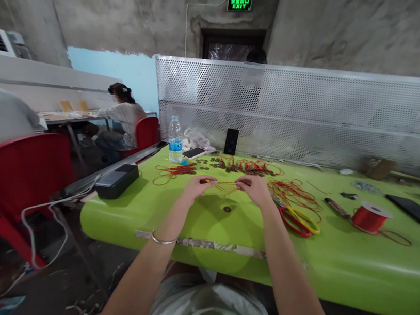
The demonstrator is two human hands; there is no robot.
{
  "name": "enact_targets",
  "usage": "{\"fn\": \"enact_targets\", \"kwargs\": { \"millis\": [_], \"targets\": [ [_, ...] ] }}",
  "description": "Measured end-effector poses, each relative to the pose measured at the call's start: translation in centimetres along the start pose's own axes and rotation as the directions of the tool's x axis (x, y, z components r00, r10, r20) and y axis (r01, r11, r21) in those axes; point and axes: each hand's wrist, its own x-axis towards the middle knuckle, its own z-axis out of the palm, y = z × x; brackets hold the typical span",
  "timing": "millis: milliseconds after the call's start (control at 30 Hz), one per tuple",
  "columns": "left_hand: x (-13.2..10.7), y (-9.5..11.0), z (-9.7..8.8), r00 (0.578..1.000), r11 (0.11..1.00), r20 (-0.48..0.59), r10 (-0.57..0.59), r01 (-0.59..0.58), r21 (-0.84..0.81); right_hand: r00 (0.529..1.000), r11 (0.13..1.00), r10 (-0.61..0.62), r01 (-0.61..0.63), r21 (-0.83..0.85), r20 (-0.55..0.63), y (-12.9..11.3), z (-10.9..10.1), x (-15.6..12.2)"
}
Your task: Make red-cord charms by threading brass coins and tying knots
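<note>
Over the middle of the green table (200,224), a thin red and yellow cord (225,183) is stretched between my two hands. My left hand (201,185) pinches one end of it, and my right hand (253,188) pinches the other. Just below them a single dark round coin (227,209) lies flat, touched by neither hand. Behind my hands is a row of coins with red cords (248,166). A tangle of loose red cord (296,196) spreads beside my right hand. Red and yellow handled scissors (297,220) lie near my right forearm.
A spool of red cord (371,218) stands at right, near a dark-handled tool (337,208) and a black tablet-like slab (419,212). A water bottle (175,141), a phone (194,152) and a black box (117,181) are at left. A perforated metal screen (298,112) closes the back; people sit at left.
</note>
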Motion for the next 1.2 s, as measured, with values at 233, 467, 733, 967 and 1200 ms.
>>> {"fn": "enact_targets", "kwargs": {
  "millis": [233,467,733,967,1200],
  "targets": [
    [-0.1,-0.1,0.0,0.998,0.997,0.027,0.057,-0.058,0.052,0.999,1.000,-0.001,0.000,0.021,0.049,0.8,0.0,0.3],
    [0.5,-0.7,0.0,0.995,0.990,-0.051,0.083,-0.077,0.119,0.997,1.000,-0.022,0.022,0.000,0.071,0.6,-0.1,0.3],
    [0.8,-0.8,-0.2,0.983,0.980,-0.153,0.102,-0.073,0.185,0.971,0.991,-0.080,0.101,-0.083,0.225,-0.6,0.1,-0.6],
    [0.6,-0.5,-0.1,0.983,0.957,-0.146,0.114,-0.069,0.282,0.980,0.981,-0.088,0.117,-0.156,0.180,-0.9,0.8,-0.5],
    [-0.3,0.6,0.5,0.964,0.888,-0.095,0.247,-0.186,0.420,0.989,0.985,-0.117,0.128,-0.114,0.094,-1.1,1.6,-0.1]
  ]
}}
